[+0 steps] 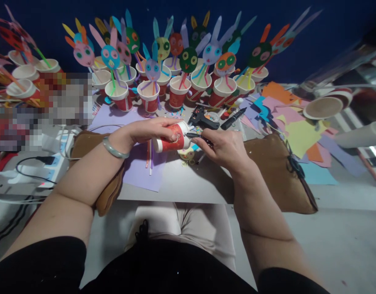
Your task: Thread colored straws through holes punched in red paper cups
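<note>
A red and white paper cup (172,138) lies sideways in my left hand (157,130), with the thumb across its printed side and the fingers mostly hidden behind it. My right hand (220,146) is closed around a slim dark pen-like tool (194,135). The tool's tip meets the cup's right-hand end, or comes very close to it; whether it pierces the paper I cannot tell. Below the cup lie a pale yellow paper face (186,154) and two drinking straws (150,157). Behind my right hand is a black glue gun (204,118).
Several cups with paper rabbit heads, such as a purple one (152,70), stand along the back. Brown cushions (276,173) lie under both forearms. Paper scraps (298,134) cover the right side. A power strip (54,167) with cables sits at the left.
</note>
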`<state>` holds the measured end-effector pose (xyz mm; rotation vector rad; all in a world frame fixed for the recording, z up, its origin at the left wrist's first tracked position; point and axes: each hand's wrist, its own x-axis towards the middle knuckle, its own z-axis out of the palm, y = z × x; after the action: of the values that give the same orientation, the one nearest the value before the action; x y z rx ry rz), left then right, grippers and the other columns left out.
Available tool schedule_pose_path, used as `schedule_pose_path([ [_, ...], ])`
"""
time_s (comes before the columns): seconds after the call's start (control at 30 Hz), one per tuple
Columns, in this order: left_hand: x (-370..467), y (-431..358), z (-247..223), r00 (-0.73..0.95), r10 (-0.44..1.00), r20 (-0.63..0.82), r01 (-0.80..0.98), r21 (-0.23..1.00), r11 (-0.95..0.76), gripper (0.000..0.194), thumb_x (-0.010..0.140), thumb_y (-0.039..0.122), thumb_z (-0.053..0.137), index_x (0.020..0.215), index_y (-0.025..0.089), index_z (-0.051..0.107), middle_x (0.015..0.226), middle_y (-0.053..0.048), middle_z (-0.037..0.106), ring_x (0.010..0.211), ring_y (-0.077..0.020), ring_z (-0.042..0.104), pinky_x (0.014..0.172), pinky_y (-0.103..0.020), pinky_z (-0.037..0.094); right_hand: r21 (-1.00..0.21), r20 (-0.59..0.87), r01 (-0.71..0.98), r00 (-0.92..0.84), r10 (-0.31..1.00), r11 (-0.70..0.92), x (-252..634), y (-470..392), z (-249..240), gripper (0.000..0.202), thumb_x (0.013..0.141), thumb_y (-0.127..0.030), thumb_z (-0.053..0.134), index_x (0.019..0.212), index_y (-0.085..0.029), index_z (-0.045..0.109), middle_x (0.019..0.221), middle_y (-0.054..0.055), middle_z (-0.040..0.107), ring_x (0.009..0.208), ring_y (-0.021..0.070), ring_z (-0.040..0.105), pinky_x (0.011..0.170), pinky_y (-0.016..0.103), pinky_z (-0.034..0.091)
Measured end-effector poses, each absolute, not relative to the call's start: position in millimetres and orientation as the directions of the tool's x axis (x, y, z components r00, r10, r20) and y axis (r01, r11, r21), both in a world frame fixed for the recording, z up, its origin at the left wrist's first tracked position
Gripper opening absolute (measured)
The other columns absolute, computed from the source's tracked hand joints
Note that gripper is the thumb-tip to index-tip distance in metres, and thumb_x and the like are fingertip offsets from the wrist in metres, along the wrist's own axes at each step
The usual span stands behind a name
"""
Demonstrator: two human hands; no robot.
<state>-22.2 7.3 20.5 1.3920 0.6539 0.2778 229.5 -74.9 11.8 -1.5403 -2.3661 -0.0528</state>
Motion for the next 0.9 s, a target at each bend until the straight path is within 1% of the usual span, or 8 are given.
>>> schedule_pose_path([
  [0.27,-23.3,6.1,21.3,0.796,0.538,-0.276,0.174,0.957,0.234,0.072,0.069,0.032,0.081,0.138,0.016,0.065,0.103,-0.007,0.077,0.087,-0.0176,0.071,0.075,-0.025,0.053,-0.234,0.305,0.861,-0.375,0.875,0.451,230.3,-74.2,12.1,0.064,0.104,-0.068,0.031,0.07,-0.021,0.059,0.057,0.002,0.052,0.054,0.0153,0.042,0.058,0.032,0.02],
  [0.33,-22.8,5.6,23.4,0.794,0.542,-0.278,0.17,0.956,0.241,0.075,0.069,0.032,0.08,0.139,0.013,0.064,0.105,-0.009,0.077,0.088,-0.0193,0.071,0.078,-0.028,0.053,-0.364,0.324,0.81,-0.353,0.878,0.46,229.0,-73.0,10.8,0.064,0.101,-0.072,0.035,0.067,-0.022,0.055,0.056,0.0,0.047,0.054,0.0142,0.039,0.058,0.032,0.022],
  [0.4,-21.5,4.8,25.4,0.785,0.557,-0.271,0.154,0.957,0.247,0.078,0.067,0.031,0.081,0.141,0.011,0.062,0.107,-0.011,0.076,0.089,-0.0209,0.072,0.081,-0.031,0.053,-0.596,0.353,0.672,-0.273,0.895,0.44,226.7,-70.7,8.4,0.064,0.098,-0.077,0.04,0.066,-0.023,0.05,0.056,-0.002,0.043,0.054,0.013,0.037,0.057,0.031,0.026],
  [0.47,-19.7,3.3,25.8,0.772,0.584,-0.249,0.108,0.958,0.266,0.081,0.065,0.03,0.084,0.141,0.012,0.06,0.109,-0.01,0.075,0.089,-0.0207,0.071,0.082,-0.032,0.054,-0.838,0.336,0.401,-0.155,0.929,0.371,224.2,-67.8,6.1,0.065,0.092,-0.084,0.044,0.067,-0.024,0.048,0.056,-0.004,0.039,0.05,0.0116,0.034,0.052,0.03,0.028],
  [0.53,-17.4,1.4,23.4,0.76,0.619,-0.198,0.023,0.96,0.28,0.081,0.063,0.028,0.088,0.138,0.016,0.058,0.109,-0.008,0.073,0.09,-0.0196,0.071,0.082,-0.031,0.055,-0.96,0.252,0.105,-0.088,0.964,0.26,222.1,-65.1,4.5,0.065,0.085,-0.089,0.051,0.071,-0.025,0.048,0.054,-0.007,0.032,0.046,0.0099,0.027,0.047,0.028,0.024],
  [0.6,-15.0,-0.1,18.0,0.747,0.654,-0.116,-0.08,0.962,0.262,0.079,0.061,0.026,0.092,0.131,0.019,0.057,0.106,-0.006,0.072,0.091,-0.0191,0.071,0.083,-0.03,0.056,-0.988,0.151,-0.06,-0.098,0.984,0.145,220.5,-63.3,3.3,0.062,0.076,-0.086,0.066,0.078,-0.025,0.054,0.052,-0.01,0.028,0.043,0.0081,0.022,0.044,0.026,0.02],
  [0.73,-10.2,-0.3,1.4,0.722,0.692,-0.014,-0.144,0.975,0.17,0.08,0.06,0.034,0.097,0.124,0.024,0.05,0.103,-0.003,0.069,0.088,-0.0178,0.071,0.082,-0.031,0.057,-0.998,0.061,-0.039,-0.16,0.985,0.056,218.3,-61.1,-1.3,0.052,0.07,-0.065,0.088,0.09,-0.022,0.065,0.054,-0.01,0.038,0.045,0.0067,0.029,0.044,0.024,0.021],
  [0.9,-2.1,2.1,-13.6,0.616,0.73,0.296,-0.098,0.948,-0.302,0.085,0.064,0.05,0.095,0.131,0.026,0.049,0.126,-0.009,0.062,0.115,-0.0259,0.068,0.101,-0.04,0.057,-0.916,0.333,0.209,-0.077,0.94,0.342,216.5,-62.6,-8.1,0.02,0.085,-0.04,0.074,0.084,-0.022,0.066,0.066,-0.003,0.057,0.056,0.0107,0.048,0.055,0.026,0.04],
])
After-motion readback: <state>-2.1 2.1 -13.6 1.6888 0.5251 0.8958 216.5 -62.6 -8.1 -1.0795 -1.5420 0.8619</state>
